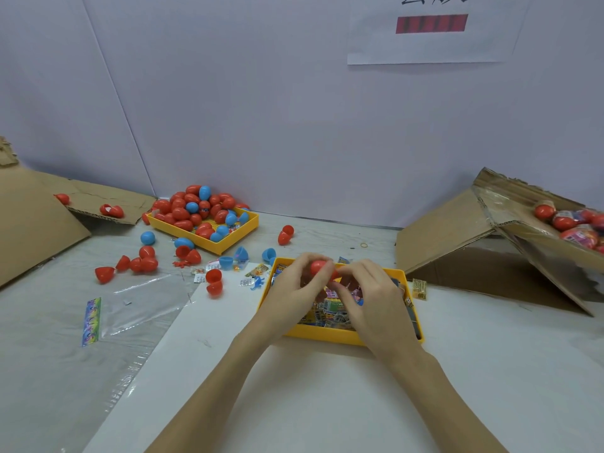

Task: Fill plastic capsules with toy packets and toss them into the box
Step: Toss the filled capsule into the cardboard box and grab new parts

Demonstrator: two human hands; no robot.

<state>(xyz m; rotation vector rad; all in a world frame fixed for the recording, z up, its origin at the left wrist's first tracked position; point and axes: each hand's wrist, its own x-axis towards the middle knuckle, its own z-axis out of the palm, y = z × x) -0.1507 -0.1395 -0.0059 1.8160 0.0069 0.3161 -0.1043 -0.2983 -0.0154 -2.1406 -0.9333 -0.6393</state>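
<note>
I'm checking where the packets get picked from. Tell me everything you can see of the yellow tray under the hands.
The yellow tray is a shallow rectangular bin, plastic by the look of it, with low upright walls. It sits flat on the white sheet, near the table's middle. Inside lie many small printed toy packets. The left hand and right hand hover above it, holding a red capsule; they hide much of its interior.

**Hidden, cropped, blurred**

Red capsule (322,269) mostly wrapped by fingers of left hand (294,289) and right hand (372,299); seam unseen. Packets in near yellow tray (340,336) largely covered by both hands, print unreadable. Box (536,223) cut by right edge, contents blurred. Wall sign (431,27) cropped at top.
</note>
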